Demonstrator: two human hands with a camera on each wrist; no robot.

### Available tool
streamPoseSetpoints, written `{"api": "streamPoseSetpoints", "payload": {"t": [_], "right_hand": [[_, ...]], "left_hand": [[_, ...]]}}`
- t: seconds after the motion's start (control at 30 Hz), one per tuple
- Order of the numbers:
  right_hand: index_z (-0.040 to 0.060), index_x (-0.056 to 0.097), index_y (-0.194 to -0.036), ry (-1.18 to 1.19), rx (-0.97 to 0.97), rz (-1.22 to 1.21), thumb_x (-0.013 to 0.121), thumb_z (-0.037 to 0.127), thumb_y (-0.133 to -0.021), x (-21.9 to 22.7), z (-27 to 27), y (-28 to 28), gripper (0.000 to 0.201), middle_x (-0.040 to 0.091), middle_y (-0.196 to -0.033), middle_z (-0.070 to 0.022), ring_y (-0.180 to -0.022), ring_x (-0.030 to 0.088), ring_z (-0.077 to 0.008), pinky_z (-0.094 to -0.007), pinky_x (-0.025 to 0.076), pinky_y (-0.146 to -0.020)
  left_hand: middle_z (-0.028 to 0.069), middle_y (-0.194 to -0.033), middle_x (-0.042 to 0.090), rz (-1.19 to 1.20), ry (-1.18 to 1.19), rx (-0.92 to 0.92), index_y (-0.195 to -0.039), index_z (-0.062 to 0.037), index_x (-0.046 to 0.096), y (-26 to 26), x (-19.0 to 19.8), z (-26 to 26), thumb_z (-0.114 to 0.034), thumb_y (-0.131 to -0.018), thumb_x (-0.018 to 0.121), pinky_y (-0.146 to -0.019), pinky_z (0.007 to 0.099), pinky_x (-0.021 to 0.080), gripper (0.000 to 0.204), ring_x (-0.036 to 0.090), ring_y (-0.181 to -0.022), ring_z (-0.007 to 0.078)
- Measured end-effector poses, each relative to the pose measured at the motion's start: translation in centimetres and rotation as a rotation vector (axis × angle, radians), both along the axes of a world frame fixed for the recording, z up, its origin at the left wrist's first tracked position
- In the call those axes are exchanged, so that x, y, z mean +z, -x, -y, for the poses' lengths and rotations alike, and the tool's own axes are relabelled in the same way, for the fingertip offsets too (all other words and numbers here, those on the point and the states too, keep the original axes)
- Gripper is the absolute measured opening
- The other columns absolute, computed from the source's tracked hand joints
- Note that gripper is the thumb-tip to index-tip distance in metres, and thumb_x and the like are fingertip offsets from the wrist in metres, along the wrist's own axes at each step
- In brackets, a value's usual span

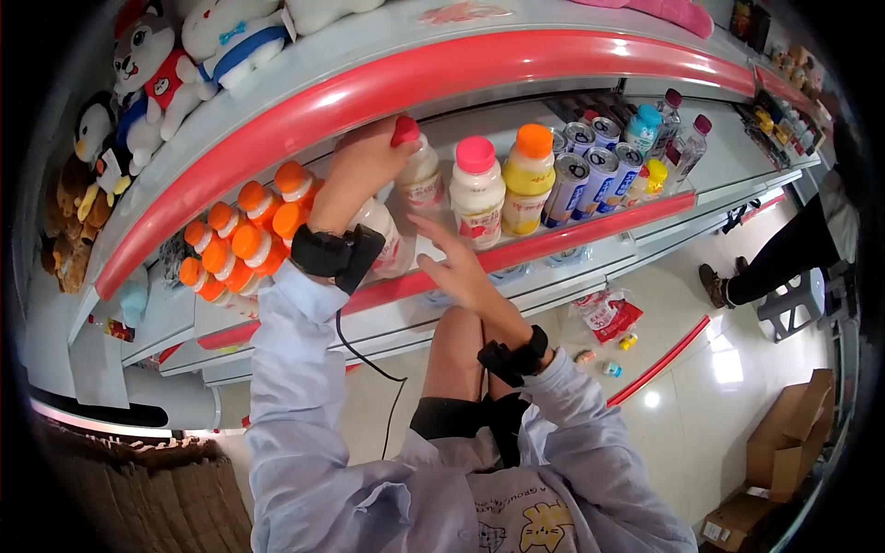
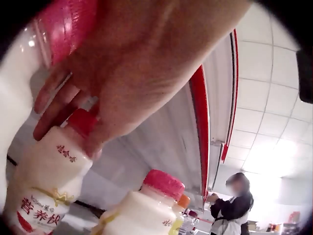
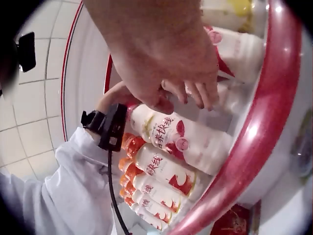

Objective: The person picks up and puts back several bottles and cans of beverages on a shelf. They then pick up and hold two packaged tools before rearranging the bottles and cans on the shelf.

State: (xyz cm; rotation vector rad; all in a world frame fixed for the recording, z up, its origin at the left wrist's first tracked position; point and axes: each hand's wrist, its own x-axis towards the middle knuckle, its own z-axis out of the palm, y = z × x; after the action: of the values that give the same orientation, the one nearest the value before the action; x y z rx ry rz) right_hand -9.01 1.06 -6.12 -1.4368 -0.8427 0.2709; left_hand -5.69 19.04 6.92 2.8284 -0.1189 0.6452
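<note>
My left hand [image 1: 364,170] reaches over the shelf and pinches the pink-red cap of a white milk-drink bottle [image 1: 424,180]. In the left wrist view, the thumb and fingers of the left hand [image 2: 132,73] surround the cap of that upright bottle [image 2: 46,178]. Another white bottle [image 1: 392,244] stands under the left wrist, its cap hidden by the arm. My right hand [image 1: 461,267], fingers spread and holding nothing, hovers at the shelf's front edge. From the right wrist view, the right hand [image 3: 166,58] is above the gap between white bottles, beside one pink-labelled bottle [image 3: 195,142].
Orange-capped bottles [image 1: 249,241] stand in rows at left. Right of my hands are a pink-capped bottle [image 1: 477,198], a yellow bottle [image 1: 528,184], cans [image 1: 601,175] and clear bottles [image 1: 687,147]. A red strip [image 1: 553,253] edges the shelf. Plush toys [image 1: 152,74] sit above; a person [image 2: 234,208] stands farther off.
</note>
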Motion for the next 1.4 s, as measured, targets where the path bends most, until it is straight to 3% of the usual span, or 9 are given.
{"api": "streamPoseSetpoints", "payload": {"t": [0.27, 0.47, 0.67, 0.77, 0.9, 1.17, 1.27, 1.37, 1.4], "right_hand": [[0.0065, 0.05, -0.131, -0.078, 0.038, 0.029, 0.051, 0.004, -0.087, 2.1, 2.0, 0.1, 0.044, 0.055, -0.129, -0.0096, -0.117, 0.054, -0.0226, -0.0328, 0.046, -0.092], [-0.0003, 0.06, -0.114, -0.029, -0.07, 0.166, 0.047, 0.002, -0.088, 4.1, 3.9, 0.0, 0.029, 0.066, -0.105, -0.0074, -0.099, 0.06, -0.0188, -0.0302, 0.045, -0.089], [-0.0022, 0.061, -0.105, -0.168, -0.201, 0.065, 0.045, -0.004, -0.084, 6.2, 7.1, -1.0, 0.026, 0.069, -0.09, -0.0081, -0.081, 0.065, -0.0133, -0.0262, 0.051, -0.075], [0.0019, 0.059, -0.111, -0.096, -0.353, 0.169, 0.046, -0.004, -0.084, 6.7, 8.0, -1.5, 0.03, 0.068, -0.08, -0.0059, -0.07, 0.065, -0.011, -0.0243, 0.051, -0.066], [0.0031, 0.049, -0.127, 0.09, -0.421, 0.138, 0.046, 0.001, -0.09, 6.1, 8.2, -1.5, 0.037, 0.068, -0.082, -0.0094, -0.063, 0.059, -0.0087, -0.0232, 0.049, -0.057], [0.0061, 0.028, -0.142, 0.329, -0.595, 0.463, 0.064, 0.019, -0.086, 2.6, 5.9, -2.1, 0.068, 0.068, -0.07, -0.0115, -0.06, 0.067, -0.0285, -0.0378, 0.05, -0.054], [0.0071, 0.027, -0.141, 0.457, -0.62, 0.486, 0.067, 0.024, -0.084, 3.4, 5.9, -2.2, 0.071, 0.068, -0.07, -0.011, -0.062, 0.067, -0.0318, -0.0403, 0.05, -0.054], [0.0083, 0.031, -0.137, 0.547, -0.63, 0.514, 0.068, 0.027, -0.083, 5.0, 6.1, -1.9, 0.069, 0.068, -0.076, -0.0129, -0.065, 0.066, -0.0336, -0.0415, 0.05, -0.054], [0.0087, 0.032, -0.136, 0.572, -0.634, 0.531, 0.069, 0.028, -0.082, 5.4, 6.1, -1.8, 0.068, 0.068, -0.078, -0.014, -0.066, 0.066, -0.0343, -0.042, 0.05, -0.054]], "left_hand": [[0.0174, -0.133, 0.052, -0.29, 0.15, 0.141, -0.136, -0.0064, 0.043, 2.9, 2.8, -3.7, -0.041, -0.085, 0.064, -0.103, 0.0371, 0.035, 0.065, 0.048, -0.125, 0.0298], [0.0153, -0.109, 0.065, -0.083, -0.048, 0.134, -0.121, -0.0042, 0.055, 3.9, 0.9, -6.5, -0.039, -0.087, 0.061, -0.089, 0.0359, 0.046, 0.049, 0.061, -0.102, 0.028], [0.0096, -0.093, 0.067, -0.37, 0.382, 0.156, -0.107, 0.0002, 0.062, 4.8, 3.2, -5.7, -0.03, -0.086, 0.066, -0.076, 0.0282, 0.05, 0.037, 0.063, -0.085, 0.0163], [0.0076, -0.094, 0.066, -0.375, 0.575, 0.078, -0.103, -0.0012, 0.065, 5.2, 2.2, -7.1, -0.025, -0.087, 0.065, -0.076, 0.0268, 0.049, 0.028, 0.063, -0.086, 0.0147], [0.0079, -0.101, 0.064, -0.223, 0.459, -0.167, -0.109, -0.0015, 0.062, 6.2, 0.0, -9.6, -0.021, -0.088, 0.064, -0.079, 0.0267, 0.049, 0.029, 0.062, -0.09, 0.0154], [0.0141, -0.121, 0.055, -0.342, 0.135, -0.009, -0.129, 0.0, 0.047, 4.7, 3.0, -6.0, -0.03, -0.09, 0.061, -0.094, 0.0301, 0.044, 0.051, 0.054, -0.108, 0.0186], [0.0149, -0.111, 0.06, -0.291, 0.457, 0.016, -0.124, -0.0024, 0.054, 5.4, 3.0, -4.3, -0.043, -0.089, 0.058, -0.093, 0.0334, 0.042, 0.054, 0.057, -0.103, 0.0255], [0.0144, -0.125, 0.055, -0.235, 0.34, 0.047, -0.13, -0.002, 0.049, 5.9, 2.6, -0.6, -0.036, -0.092, 0.057, -0.098, 0.0325, 0.04, 0.052, 0.05, -0.118, 0.0221], [0.0158, -0.129, 0.053, -0.121, 0.075, 0.006, -0.124, -0.0036, 0.055, 5.7, 1.2, -0.7, -0.036, -0.092, 0.056, -0.098, 0.0351, 0.04, 0.045, 0.049, -0.121, 0.0271]]}}
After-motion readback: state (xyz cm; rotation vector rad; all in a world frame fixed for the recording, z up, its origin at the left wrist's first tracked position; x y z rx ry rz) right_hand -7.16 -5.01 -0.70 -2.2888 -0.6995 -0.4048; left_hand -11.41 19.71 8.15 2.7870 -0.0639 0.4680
